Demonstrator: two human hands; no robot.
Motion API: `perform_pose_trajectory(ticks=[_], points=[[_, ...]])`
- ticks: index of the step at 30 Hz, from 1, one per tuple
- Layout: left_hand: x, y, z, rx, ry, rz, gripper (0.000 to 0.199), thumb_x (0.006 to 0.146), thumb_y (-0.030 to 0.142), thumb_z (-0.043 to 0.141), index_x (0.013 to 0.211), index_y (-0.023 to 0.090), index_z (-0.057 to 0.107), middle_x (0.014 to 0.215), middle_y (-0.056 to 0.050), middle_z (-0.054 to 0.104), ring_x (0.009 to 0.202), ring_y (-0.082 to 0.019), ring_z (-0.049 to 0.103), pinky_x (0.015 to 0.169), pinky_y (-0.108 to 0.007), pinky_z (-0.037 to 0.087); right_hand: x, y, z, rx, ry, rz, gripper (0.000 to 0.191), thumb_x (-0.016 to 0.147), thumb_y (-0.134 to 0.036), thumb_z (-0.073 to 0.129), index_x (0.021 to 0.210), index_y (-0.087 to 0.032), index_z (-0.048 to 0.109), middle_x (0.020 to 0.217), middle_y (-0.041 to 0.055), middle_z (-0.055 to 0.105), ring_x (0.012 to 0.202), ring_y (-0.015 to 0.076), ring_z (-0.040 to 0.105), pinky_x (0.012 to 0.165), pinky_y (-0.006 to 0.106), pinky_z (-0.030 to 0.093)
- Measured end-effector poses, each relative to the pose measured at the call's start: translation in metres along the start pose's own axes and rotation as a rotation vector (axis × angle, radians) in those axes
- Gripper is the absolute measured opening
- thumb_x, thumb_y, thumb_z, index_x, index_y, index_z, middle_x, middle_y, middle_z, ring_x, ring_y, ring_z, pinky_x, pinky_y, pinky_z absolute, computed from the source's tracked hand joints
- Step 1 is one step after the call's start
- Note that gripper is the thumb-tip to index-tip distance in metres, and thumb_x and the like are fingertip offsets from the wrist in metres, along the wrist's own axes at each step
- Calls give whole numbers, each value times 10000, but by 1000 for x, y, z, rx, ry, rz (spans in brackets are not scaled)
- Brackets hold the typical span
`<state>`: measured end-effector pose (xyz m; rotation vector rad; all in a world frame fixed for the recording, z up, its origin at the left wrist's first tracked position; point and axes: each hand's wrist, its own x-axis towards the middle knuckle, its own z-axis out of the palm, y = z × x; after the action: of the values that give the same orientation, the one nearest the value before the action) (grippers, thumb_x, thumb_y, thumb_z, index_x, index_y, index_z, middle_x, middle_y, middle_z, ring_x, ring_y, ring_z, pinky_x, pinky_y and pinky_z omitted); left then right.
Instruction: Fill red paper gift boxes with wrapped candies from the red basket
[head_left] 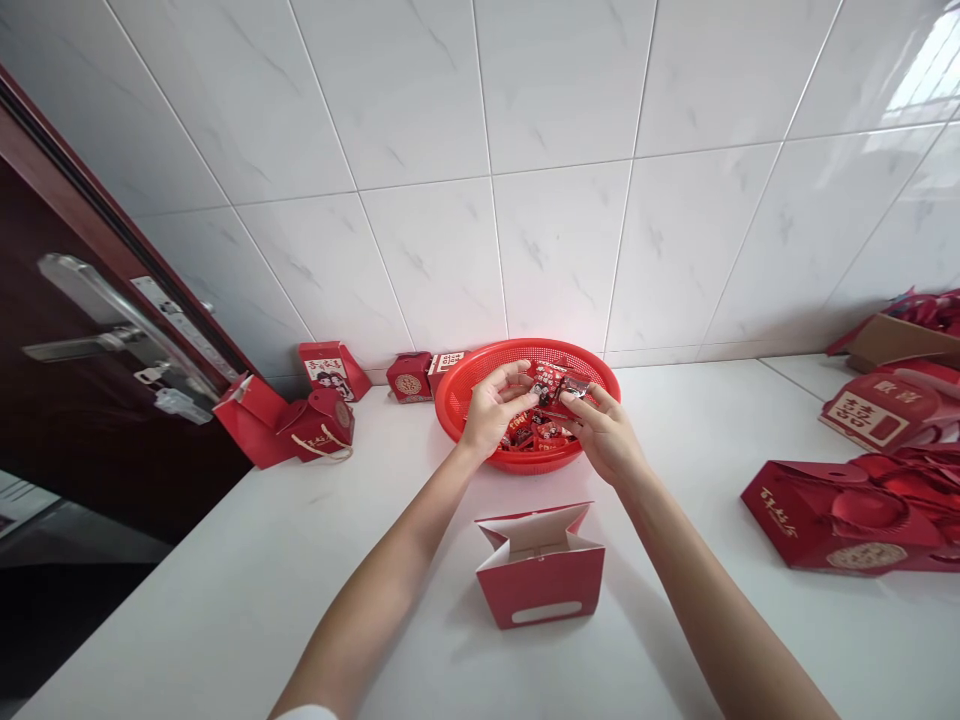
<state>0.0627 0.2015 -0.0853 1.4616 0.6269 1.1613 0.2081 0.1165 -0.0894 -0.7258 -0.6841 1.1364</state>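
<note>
Both hands are over a red plastic basket [529, 463] that holds several red-wrapped candies [547, 432]. Between thumb and fingers, my left hand [495, 405] pinches a red candy packet [546, 380] with printed figures. A dark red wrapped candy [575, 387] is pinched in my right hand [602, 425], close beside that packet. Nearer to me, between my forearms, a red paper box [541, 588] stands upright with its top open and its white inside showing.
Small red gift boxes [409, 380] stand along the tiled wall and at the left [319, 425], near a door handle [82, 345]. On the right lie larger red boxes [832, 515] and a brown carton [900, 345].
</note>
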Motion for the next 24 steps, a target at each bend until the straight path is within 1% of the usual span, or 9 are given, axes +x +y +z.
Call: perform_pose_trajectory(ticks=[3, 6, 8, 11, 17, 19, 22, 24], points=[[-2, -4, 2, -16, -32, -48, 561, 616, 253, 847, 1148, 196, 679, 1024, -56, 743, 1045, -254, 694, 979, -424, 523, 0, 0, 1, -19, 10, -24, 326, 651, -337, 910, 908, -235, 737, 983, 21, 781, 892, 207, 732, 809, 336, 606], [-3, -5, 3, -23, -48, -82, 581, 606, 250, 861, 1153, 184, 677, 1006, -66, 761, 1033, -260, 703, 991, -440, 519, -1, 1, 2, -41, 15, -32, 327, 649, -346, 904, 916, -237, 750, 987, 20, 781, 907, 207, 723, 783, 316, 597], [-4, -4, 4, -36, -37, -95, 579, 597, 257, 868, 1141, 179, 684, 968, -57, 766, 998, -256, 708, 979, -439, 526, -1, 1, 2, -43, 26, -30, 345, 629, -344, 913, 913, -232, 751, 976, 18, 780, 900, 200, 716, 761, 304, 591], [-6, -4, 4, -75, -16, -98, 564, 611, 275, 867, 1141, 186, 695, 978, -43, 763, 997, -248, 702, 971, -425, 531, -1, 3, 2, -54, 48, -31, 365, 617, -333, 915, 924, -227, 747, 989, 22, 781, 896, 194, 713, 753, 293, 582], [-10, -4, 6, -99, 3, -96, 535, 617, 283, 872, 1122, 201, 715, 1025, -37, 765, 1055, -252, 688, 989, -412, 526, -2, 6, 2, -83, 36, -76, 362, 633, -327, 909, 935, -226, 738, 1014, 39, 788, 951, 220, 715, 832, 345, 593], [-10, -3, 6, -108, -1, -92, 494, 613, 279, 868, 1084, 204, 736, 1037, -38, 772, 1059, -256, 687, 992, -411, 525, -3, 7, 2, -91, 29, -87, 359, 635, -335, 914, 926, -222, 736, 1002, 43, 788, 954, 228, 716, 857, 365, 594], [-11, 0, 8, -125, -28, -103, 403, 595, 264, 872, 979, 197, 770, 984, -37, 784, 1009, -258, 698, 954, -400, 544, -3, 7, 2, -126, 27, -95, 357, 635, -335, 917, 921, -218, 739, 975, 45, 789, 941, 235, 719, 868, 381, 592], [-11, 2, 8, -141, -39, -113, 365, 603, 286, 873, 944, 195, 781, 953, -36, 786, 973, -254, 704, 909, -391, 562, -3, 8, 3, -154, 28, -100, 367, 640, -339, 912, 942, -217, 743, 985, 49, 791, 944, 237, 721, 865, 381, 590]])
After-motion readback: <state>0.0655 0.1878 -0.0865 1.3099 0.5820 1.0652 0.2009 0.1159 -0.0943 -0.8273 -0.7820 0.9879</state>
